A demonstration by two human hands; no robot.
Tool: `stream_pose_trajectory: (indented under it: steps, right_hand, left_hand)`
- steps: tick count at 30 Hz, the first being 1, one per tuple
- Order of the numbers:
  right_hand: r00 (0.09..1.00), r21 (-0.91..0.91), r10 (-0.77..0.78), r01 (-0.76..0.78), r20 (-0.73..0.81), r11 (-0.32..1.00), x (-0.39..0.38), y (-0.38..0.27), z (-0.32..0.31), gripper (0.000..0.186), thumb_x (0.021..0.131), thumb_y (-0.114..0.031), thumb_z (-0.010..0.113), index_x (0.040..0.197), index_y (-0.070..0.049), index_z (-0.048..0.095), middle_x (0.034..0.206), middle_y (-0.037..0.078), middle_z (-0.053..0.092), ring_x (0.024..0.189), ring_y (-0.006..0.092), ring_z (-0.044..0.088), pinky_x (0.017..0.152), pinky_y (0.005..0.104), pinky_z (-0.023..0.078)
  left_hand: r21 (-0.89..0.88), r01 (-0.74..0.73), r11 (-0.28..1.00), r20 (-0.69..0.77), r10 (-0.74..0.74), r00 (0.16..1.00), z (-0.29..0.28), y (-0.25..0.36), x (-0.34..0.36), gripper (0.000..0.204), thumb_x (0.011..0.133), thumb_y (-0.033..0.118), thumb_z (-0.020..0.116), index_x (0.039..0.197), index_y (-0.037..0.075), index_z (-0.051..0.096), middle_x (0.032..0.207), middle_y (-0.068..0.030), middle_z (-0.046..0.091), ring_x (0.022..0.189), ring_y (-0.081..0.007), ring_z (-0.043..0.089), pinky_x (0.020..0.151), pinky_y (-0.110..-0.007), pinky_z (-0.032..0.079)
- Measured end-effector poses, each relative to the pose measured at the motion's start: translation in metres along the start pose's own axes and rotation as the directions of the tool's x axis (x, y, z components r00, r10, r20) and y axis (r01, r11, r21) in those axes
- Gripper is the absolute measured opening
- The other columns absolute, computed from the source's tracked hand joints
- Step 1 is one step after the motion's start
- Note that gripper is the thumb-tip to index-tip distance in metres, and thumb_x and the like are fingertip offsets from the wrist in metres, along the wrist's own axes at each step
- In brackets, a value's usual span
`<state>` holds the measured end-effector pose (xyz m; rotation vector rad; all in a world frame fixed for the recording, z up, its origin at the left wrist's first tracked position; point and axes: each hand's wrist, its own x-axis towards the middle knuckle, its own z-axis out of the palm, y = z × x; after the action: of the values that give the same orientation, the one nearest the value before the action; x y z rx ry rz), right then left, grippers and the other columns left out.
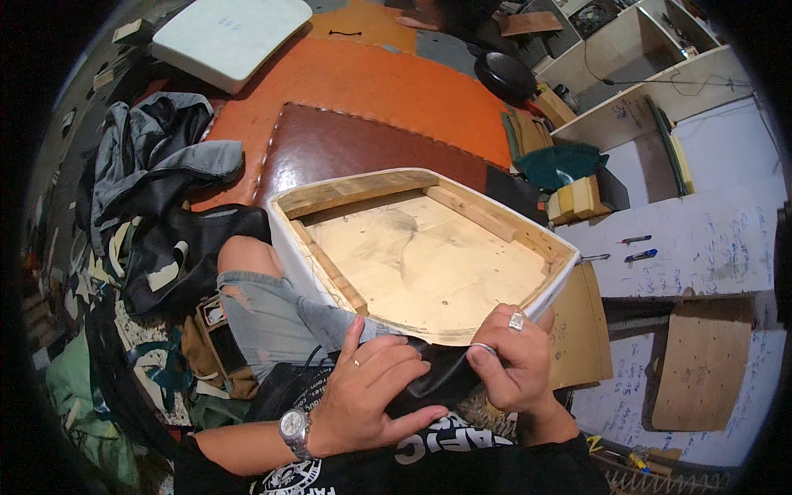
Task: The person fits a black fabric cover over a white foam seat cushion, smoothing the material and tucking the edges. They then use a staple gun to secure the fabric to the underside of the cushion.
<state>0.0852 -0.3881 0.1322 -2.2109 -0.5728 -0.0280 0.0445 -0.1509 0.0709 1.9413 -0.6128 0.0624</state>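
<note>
A wooden seat base with an open boxed frame (417, 247) and white padding on its sides lies tilted across my lap, over my knee in torn jeans. A strip of black and grey fabric (433, 379) runs along its near edge. My left hand (375, 375) rests on that fabric, fingers loosely stretched and thumb apart. My right hand (511, 359) is closed at the near right corner, thumb and fingers pinching the fabric edge against the frame. The fabric's far end under my hands is partly hidden.
Heaped fabric (148, 165) and scraps lie left. A white padded panel (223, 41) sits on the orange-and-brown mat (363, 91). Right are foam blocks (577, 198), wooden partitions, utility knives (641, 255) and a plywood board (701, 363). Another person's hand (412, 21) shows at the top.
</note>
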Motion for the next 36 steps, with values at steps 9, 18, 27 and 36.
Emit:
stream_pose_trajectory:
  steps: [9,18,27,36]
  right_hand:
    - [0.908,0.263,0.275,-0.362,0.317,0.894,0.024,-0.007,-0.01,0.025,0.094,-0.012,0.074,0.075,0.001,0.065,0.068,0.013,0.06,0.066,0.0263,0.06,0.064,0.0362,0.044]
    - [0.827,-0.001,0.377,-0.415,0.417,0.91,0.044,0.0,0.002,0.027,0.094,-0.019,0.076,0.077,0.001,0.068,0.067,0.014,0.062,0.063,0.02,0.059,0.062,0.0336,0.045]
    - [0.745,-0.226,0.363,-0.284,0.559,0.932,0.059,0.002,0.004,0.041,0.099,-0.036,0.067,0.081,0.0,0.073,0.072,0.022,0.068,0.071,0.0407,0.067,0.068,0.0483,0.052]
    - [0.441,-0.279,0.378,-0.275,0.814,0.92,0.074,0.019,0.012,0.04,0.1,-0.039,0.067,0.087,-0.002,0.076,0.078,0.02,0.073,0.079,0.0396,0.072,0.074,0.0478,0.054]
  left_hand:
    - [-0.046,0.026,0.999,-0.071,-0.029,0.997,0.01,-0.006,-0.003,0.039,0.083,0.04,0.089,0.1,0.009,0.072,0.101,-0.0074,0.07,0.102,-0.0278,0.067,0.12,-0.058,0.029]
    - [-0.029,0.012,0.999,-0.085,-0.014,0.996,0.013,-0.011,-0.006,0.038,0.081,0.04,0.09,0.095,0.009,0.073,0.099,-0.0062,0.069,0.102,-0.0281,0.066,0.118,-0.056,0.031]
    - [-0.217,0.112,0.97,-0.164,-0.15,0.975,0.014,-0.008,-0.006,0.047,0.078,0.041,0.093,0.102,0.006,0.072,0.096,-0.0073,0.07,0.098,-0.0291,0.066,0.115,-0.055,0.034]
    - [-0.008,-0.027,1.0,-0.025,0.027,0.999,0.007,-0.013,-0.005,0.05,0.073,0.043,0.096,0.1,0.008,0.074,0.088,-0.0062,0.067,0.09,-0.0272,0.065,0.11,-0.055,0.037]
